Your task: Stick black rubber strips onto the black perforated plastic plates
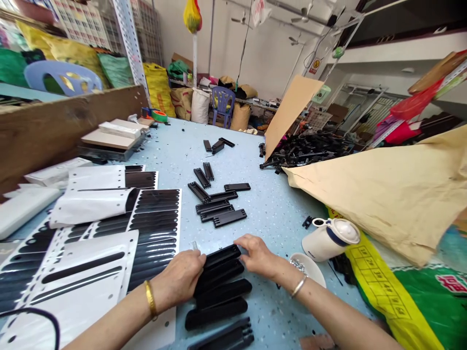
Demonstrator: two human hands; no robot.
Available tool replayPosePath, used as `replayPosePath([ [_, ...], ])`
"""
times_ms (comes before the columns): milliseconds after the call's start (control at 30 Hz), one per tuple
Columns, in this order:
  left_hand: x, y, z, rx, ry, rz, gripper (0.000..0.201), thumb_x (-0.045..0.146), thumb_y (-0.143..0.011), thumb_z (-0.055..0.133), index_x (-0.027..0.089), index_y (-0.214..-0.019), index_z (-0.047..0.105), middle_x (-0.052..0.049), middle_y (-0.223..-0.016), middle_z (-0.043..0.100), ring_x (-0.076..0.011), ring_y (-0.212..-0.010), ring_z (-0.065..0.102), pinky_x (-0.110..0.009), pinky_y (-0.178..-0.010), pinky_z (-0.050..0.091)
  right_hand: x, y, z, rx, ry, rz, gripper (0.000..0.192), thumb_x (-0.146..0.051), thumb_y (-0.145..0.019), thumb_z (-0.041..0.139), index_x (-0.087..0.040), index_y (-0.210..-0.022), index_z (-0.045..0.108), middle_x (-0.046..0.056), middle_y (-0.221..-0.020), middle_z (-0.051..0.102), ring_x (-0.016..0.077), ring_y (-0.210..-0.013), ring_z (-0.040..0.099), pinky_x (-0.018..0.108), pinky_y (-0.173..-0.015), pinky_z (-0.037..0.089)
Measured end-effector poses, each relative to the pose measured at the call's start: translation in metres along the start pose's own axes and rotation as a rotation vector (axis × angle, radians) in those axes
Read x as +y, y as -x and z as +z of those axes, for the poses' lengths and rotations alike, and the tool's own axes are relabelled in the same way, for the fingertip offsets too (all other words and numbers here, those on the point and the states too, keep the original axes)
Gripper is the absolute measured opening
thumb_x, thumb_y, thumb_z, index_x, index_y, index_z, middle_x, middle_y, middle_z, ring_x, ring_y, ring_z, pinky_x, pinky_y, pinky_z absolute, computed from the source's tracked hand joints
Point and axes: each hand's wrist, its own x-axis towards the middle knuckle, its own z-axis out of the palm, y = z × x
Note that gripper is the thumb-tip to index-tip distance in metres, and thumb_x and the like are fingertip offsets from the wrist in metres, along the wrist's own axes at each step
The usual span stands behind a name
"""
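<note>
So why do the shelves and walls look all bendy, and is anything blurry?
Head view: the wide lens bows the white shelf post and stretches the edges; light is even with soft shadows; the hands, left and right, on the black strips are sharp; the far room looks softer.
</note>
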Motion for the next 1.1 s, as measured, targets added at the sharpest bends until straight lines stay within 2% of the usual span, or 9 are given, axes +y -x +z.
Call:
replayPosePath([
  [133, -0.004, -0.006, -0.007, -0.008, -0.035, 0.002, 0.022, 0.009, -0.081, 0.043, 0.017, -0.079, 0.064, -0.011, -0.078, 0.069, -0.0251, -0.07, 0.066, -0.032, -0.062, 0.049, -0.005, -0.009, 0.002, -0.034, 0.039, -0.06, 0.031, -0.014, -0.074, 0.061, -0.019, -0.102, 0.073, 0.006, -0.09, 0.072, 0.0201, -0.085, 0.064, 0.026, -0.077, 0.045],
  [233, -0.006, -0.011, -0.009, 0.0, -0.061, -0.011, 0.025, 0.008, -0.08, 0.041, 0.017, -0.075, 0.064, -0.013, -0.075, 0.068, -0.0271, -0.069, 0.065, -0.035, -0.062, 0.048, -0.007, -0.004, -0.003, -0.067, 0.064, -0.067, 0.018, -0.018, -0.071, 0.063, -0.019, -0.085, 0.075, 0.005, -0.079, 0.07, 0.0192, -0.073, 0.063, 0.025, -0.066, 0.044],
  [300, -0.007, -0.013, -0.008, 0.011, -0.074, -0.019, 0.026, 0.008, -0.081, 0.04, 0.017, -0.075, 0.064, -0.013, -0.074, 0.067, -0.0278, -0.068, 0.064, -0.036, -0.062, 0.047, -0.006, 0.002, -0.007, -0.08, 0.073, -0.079, 0.015, -0.018, -0.069, 0.063, -0.019, -0.079, 0.074, 0.005, -0.078, 0.07, 0.0194, -0.072, 0.063, 0.025, -0.065, 0.042],
  [467, -0.005, -0.011, -0.009, 0.05, -0.061, -0.02, 0.028, 0.01, -0.086, 0.037, 0.017, -0.081, 0.063, -0.011, -0.075, 0.065, -0.0251, -0.068, 0.063, -0.034, -0.063, 0.046, 0.004, 0.024, -0.012, 0.003, 0.056, -0.042, 0.028, -0.018, -0.075, 0.06, -0.016, -0.102, 0.071, 0.01, -0.092, 0.071, 0.0232, -0.083, 0.064, 0.03, -0.073, 0.044],
  [533, -0.003, -0.003, -0.01, 0.081, -0.057, -0.028, 0.03, 0.013, -0.09, 0.034, 0.016, -0.085, 0.063, -0.01, -0.077, 0.064, -0.0238, -0.069, 0.062, -0.033, -0.064, 0.045, 0.009, 0.036, -0.009, 0.048, 0.036, -0.014, 0.024, -0.016, -0.08, 0.056, -0.014, -0.098, 0.072, 0.012, -0.091, 0.071, 0.0237, -0.083, 0.065, 0.031, -0.074, 0.045],
  [633, 0.0, 0.016, -0.01, 0.126, -0.027, -0.019, 0.035, 0.017, -0.094, 0.03, 0.017, -0.081, 0.062, -0.009, -0.076, 0.063, -0.0225, -0.069, 0.061, -0.033, -0.065, 0.045, 0.014, 0.052, 0.001, 0.06, -0.026, -0.03, 0.024, -0.01, -0.08, 0.054, -0.017, -0.086, 0.076, 0.008, -0.082, 0.071, 0.0202, -0.078, 0.065, 0.028, -0.071, 0.046],
  [767, 0.002, 0.037, 0.002, 0.114, 0.166, 0.007, 0.025, 0.014, -0.085, 0.042, 0.021, -0.086, 0.066, -0.005, -0.081, 0.068, -0.0202, -0.076, 0.065, -0.029, -0.069, 0.048, 0.012, 0.061, 0.018, 0.076, -0.148, -0.066, 0.034, -0.004, -0.08, 0.054, -0.022, -0.099, 0.076, 0.004, -0.087, 0.073, 0.0153, -0.08, 0.067, 0.023, -0.073, 0.049],
  [933, 0.0, 0.037, 0.02, 0.094, 0.261, -0.093, 0.034, 0.008, -0.069, 0.052, 0.021, -0.095, 0.068, -0.004, -0.089, 0.07, -0.02, -0.082, 0.066, -0.028, -0.074, 0.049, 0.008, 0.053, 0.026, 0.112, -0.246, -0.054, 0.033, -0.002, -0.074, 0.06, -0.021, -0.095, 0.077, 0.005, -0.084, 0.074, 0.0165, -0.079, 0.068, 0.025, -0.075, 0.05],
  [1100, -0.005, 0.034, 0.029, 0.157, 0.316, -0.063, 0.029, 0.014, -0.078, 0.047, 0.02, -0.097, 0.068, -0.006, -0.089, 0.071, -0.019, -0.082, 0.068, -0.028, -0.074, 0.051, 0.004, 0.052, 0.024, 0.141, -0.328, -0.012, 0.026, -0.007, -0.069, 0.07, -0.021, -0.089, 0.078, 0.004, -0.082, 0.074, 0.0181, -0.079, 0.067, 0.026, -0.074, 0.049],
])
